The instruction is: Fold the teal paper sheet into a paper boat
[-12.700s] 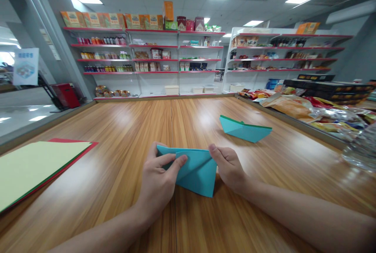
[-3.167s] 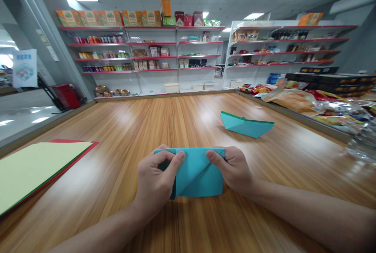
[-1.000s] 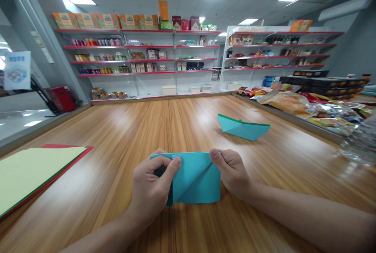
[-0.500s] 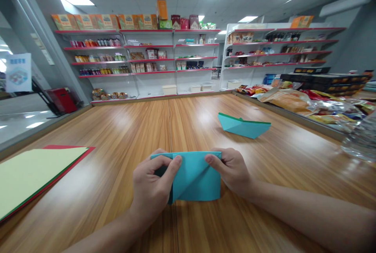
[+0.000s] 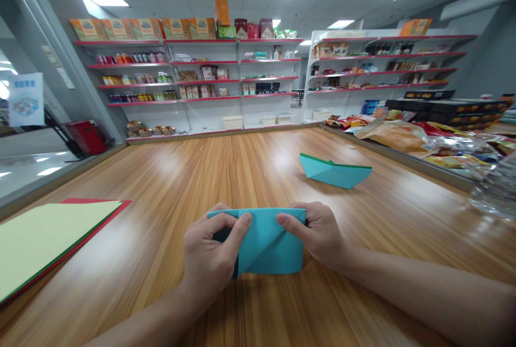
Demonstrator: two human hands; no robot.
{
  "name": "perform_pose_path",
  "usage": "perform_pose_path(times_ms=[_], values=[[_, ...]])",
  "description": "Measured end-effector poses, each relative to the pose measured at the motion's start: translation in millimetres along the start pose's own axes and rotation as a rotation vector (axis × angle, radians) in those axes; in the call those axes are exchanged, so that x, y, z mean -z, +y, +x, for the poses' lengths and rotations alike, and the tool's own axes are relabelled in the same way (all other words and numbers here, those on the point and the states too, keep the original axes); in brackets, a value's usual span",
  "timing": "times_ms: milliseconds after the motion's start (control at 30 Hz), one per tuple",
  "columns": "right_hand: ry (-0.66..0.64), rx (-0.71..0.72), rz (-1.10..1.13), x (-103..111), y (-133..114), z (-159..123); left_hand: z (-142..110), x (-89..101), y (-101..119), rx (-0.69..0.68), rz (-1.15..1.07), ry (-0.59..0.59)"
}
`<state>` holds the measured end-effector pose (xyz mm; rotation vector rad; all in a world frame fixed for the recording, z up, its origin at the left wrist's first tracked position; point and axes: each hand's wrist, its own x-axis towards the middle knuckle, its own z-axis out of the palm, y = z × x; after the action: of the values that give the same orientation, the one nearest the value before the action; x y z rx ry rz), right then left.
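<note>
A folded sheet of blue paper [image 5: 270, 245] is held up between my two hands above the wooden table. My left hand [image 5: 213, 247] pinches its left part, the thumb on the near face and the fingers behind, out of sight. At the upper right edge my right hand [image 5: 318, 231] grips the paper the same way, thumb pressed on the front. A diagonal crease runs across the near face, and the lower edge hangs free. Farther off to the right, a folded paper boat [image 5: 336, 172], blue with a green rim, rests on the table.
Coloured paper sheets [image 5: 52, 239], pale yellow over green and red, lie on the table's left. A clear plastic bottle [image 5: 497, 188] stands at the right edge. Snack packets [image 5: 407, 137] are heaped beyond the right border. Stocked shelves [image 5: 205, 62] line the back.
My right thumb has slid slightly left along the front of the blue paper. My left hand keeps its hold; the boat and the sheets stay where they were.
</note>
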<state>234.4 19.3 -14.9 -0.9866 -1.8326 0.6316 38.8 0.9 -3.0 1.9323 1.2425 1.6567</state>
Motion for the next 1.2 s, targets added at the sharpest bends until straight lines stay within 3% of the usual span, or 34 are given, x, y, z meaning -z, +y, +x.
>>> perform_pose_path(times_ms=[500, 867, 1200], values=[[0.025, 0.023, -0.039, -0.3, -4.2, -0.2, 1.4, -1.0, 0.1, -0.018, 0.062, -0.001], [0.009, 0.010, -0.041, 1.5, -6.4, 0.2, -0.2, -2.4, -5.7, -0.151, 0.177, 0.036], [0.019, 0.013, -0.044, 1.0, -6.7, -0.3, -2.3, -4.0, -5.9, -0.100, 0.142, 0.045]])
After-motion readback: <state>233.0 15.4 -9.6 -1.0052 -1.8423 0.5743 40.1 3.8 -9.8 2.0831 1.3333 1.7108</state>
